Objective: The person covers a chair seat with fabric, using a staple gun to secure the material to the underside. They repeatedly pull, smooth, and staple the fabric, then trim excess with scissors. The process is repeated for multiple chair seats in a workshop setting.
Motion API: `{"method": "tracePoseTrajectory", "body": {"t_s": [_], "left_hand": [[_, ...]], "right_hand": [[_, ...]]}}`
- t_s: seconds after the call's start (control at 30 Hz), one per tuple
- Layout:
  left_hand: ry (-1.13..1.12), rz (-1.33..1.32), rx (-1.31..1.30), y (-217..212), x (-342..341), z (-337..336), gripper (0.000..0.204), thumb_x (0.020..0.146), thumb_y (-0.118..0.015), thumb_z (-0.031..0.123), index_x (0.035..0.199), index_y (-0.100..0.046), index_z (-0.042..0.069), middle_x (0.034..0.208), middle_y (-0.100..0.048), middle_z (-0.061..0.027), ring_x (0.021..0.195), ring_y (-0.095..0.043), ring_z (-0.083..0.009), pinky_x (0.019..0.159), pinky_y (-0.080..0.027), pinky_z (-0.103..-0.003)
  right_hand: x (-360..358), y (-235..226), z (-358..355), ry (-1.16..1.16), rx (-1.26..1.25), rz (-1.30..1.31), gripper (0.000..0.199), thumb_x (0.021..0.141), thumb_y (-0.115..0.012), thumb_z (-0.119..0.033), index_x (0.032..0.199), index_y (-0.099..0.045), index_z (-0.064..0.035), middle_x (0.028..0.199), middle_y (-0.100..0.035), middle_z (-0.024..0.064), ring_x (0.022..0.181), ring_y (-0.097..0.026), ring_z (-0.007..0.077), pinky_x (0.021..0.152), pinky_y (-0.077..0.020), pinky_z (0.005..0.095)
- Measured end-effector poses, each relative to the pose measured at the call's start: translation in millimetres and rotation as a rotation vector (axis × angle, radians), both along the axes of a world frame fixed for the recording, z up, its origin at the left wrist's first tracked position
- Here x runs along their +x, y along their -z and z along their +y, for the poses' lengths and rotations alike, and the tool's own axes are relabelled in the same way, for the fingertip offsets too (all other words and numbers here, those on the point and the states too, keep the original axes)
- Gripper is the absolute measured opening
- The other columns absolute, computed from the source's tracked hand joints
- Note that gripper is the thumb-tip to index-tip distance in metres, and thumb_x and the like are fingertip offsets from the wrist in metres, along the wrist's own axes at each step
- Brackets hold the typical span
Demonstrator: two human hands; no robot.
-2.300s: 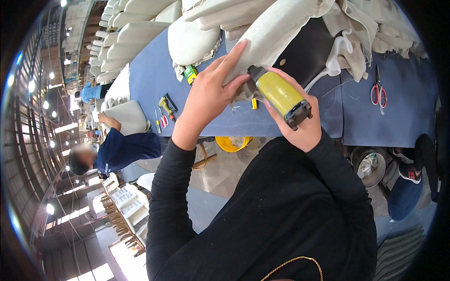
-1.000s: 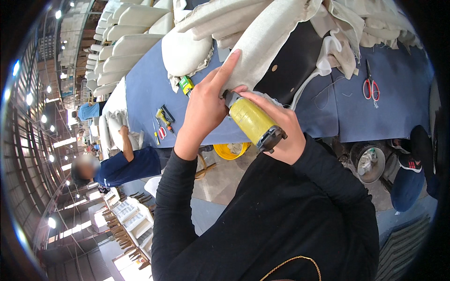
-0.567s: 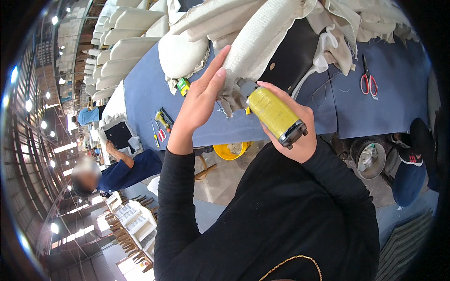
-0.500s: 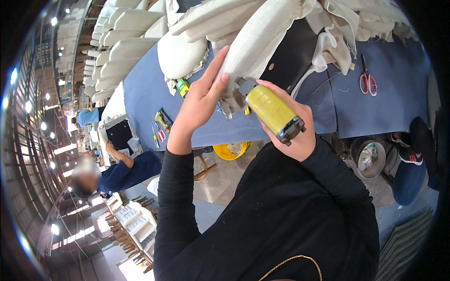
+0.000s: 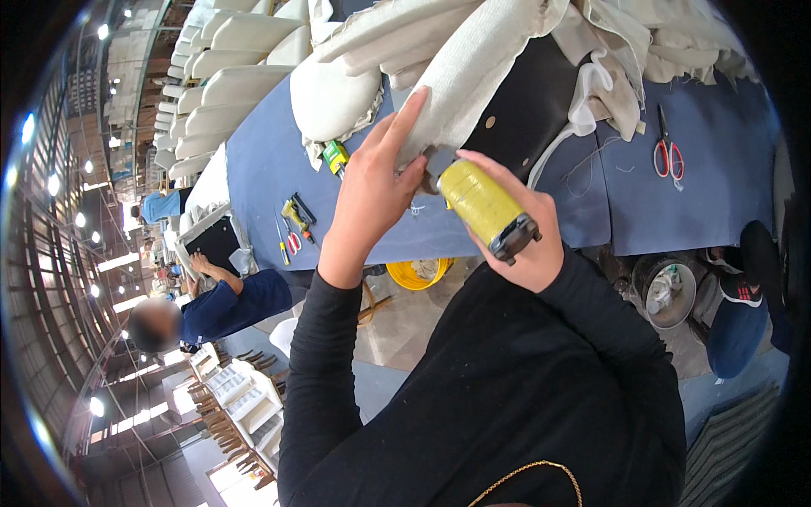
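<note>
A cream fabric-covered panel (image 5: 477, 80) with a black underside (image 5: 534, 97) lies tilted on the blue-covered table. My left hand (image 5: 372, 182) grips its near left edge, index finger stretched along the fabric and thumb bent in at the near corner. In my right hand (image 5: 541, 241) is a yellow staple gun (image 5: 481, 201), its grip hidden beneath the body. The gun's grey nose (image 5: 438, 160) is at the panel's near corner, close to my left thumb. Whether it touches the fabric I cannot tell.
Red-handled scissors (image 5: 669, 156) lie right on the blue table (image 5: 629, 215). A second staple gun (image 5: 297, 211), a screwdriver (image 5: 282, 243) and a green box (image 5: 334, 155) are left. Below stand a yellow bucket (image 5: 410, 277) and a metal bin (image 5: 672, 317). A co-worker (image 5: 236, 300) is left.
My left thumb has come down and in toward the near corner. The staple gun has shifted slightly left and tipped a little. The view has moved slightly.
</note>
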State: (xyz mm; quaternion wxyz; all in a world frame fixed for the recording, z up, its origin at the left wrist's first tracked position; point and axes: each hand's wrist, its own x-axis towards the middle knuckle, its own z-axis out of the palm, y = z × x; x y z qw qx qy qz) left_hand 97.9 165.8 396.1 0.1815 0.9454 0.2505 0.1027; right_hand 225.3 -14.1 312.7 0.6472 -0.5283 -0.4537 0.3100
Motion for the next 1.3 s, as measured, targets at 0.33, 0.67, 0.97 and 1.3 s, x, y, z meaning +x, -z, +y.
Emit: {"method": "tracePoseTrajectory", "body": {"t_s": [0.33, 0.67, 0.97, 1.3], "left_hand": [[-0.030, 0.002, 0.018, 4, 2, 1, 0.091, 0.086, -0.075, -0.006, 0.167, -0.048, 0.022, 0.141, -0.070, -0.0248, 0.121, -0.071, -0.0482, 0.099, -0.059, -0.048], [-0.141, -0.033, -0.290, 8, -8, 17, 0.090, 0.087, -0.076, 0.008, 0.170, -0.041, 0.014, 0.144, -0.070, -0.0247, 0.123, -0.074, -0.0399, 0.104, -0.058, -0.044], [-0.436, -0.417, -1.237, 20, -14, 6, 0.075, 0.107, -0.066, 0.042, 0.170, -0.042, 0.010, 0.160, -0.057, -0.0104, 0.139, -0.060, -0.0215, 0.109, -0.053, -0.038], [-0.226, -0.156, -0.401, 10, -2, -3, 0.069, 0.099, -0.079, 0.018, 0.162, -0.052, 0.008, 0.142, -0.072, -0.0176, 0.126, -0.070, -0.0230, 0.108, -0.054, -0.038]], "right_hand": [[-3, -4, 5, -0.053, 0.056, -0.029, 0.091, 0.083, -0.089, -0.007, 0.164, -0.047, -0.0115, 0.145, -0.069, 0.0232, 0.128, -0.071, 0.0411, 0.108, -0.0592, 0.0433], [1, -6, 8, -0.049, 0.063, -0.025, 0.088, 0.082, -0.087, -0.006, 0.162, -0.049, -0.0099, 0.143, -0.070, 0.0247, 0.127, -0.072, 0.0428, 0.107, -0.0590, 0.0432], [13, 10, 11, 0.070, 0.068, -0.025, 0.082, 0.079, -0.075, 0.006, 0.157, -0.053, -0.0075, 0.138, -0.072, 0.0235, 0.124, -0.072, 0.0446, 0.102, -0.0593, 0.0414], [13, 0, 10, 0.105, 0.023, -0.035, 0.062, 0.092, -0.076, 0.005, 0.151, -0.059, -0.0031, 0.123, -0.080, 0.0175, 0.118, -0.079, 0.0298, 0.100, -0.0590, 0.0353]]}}
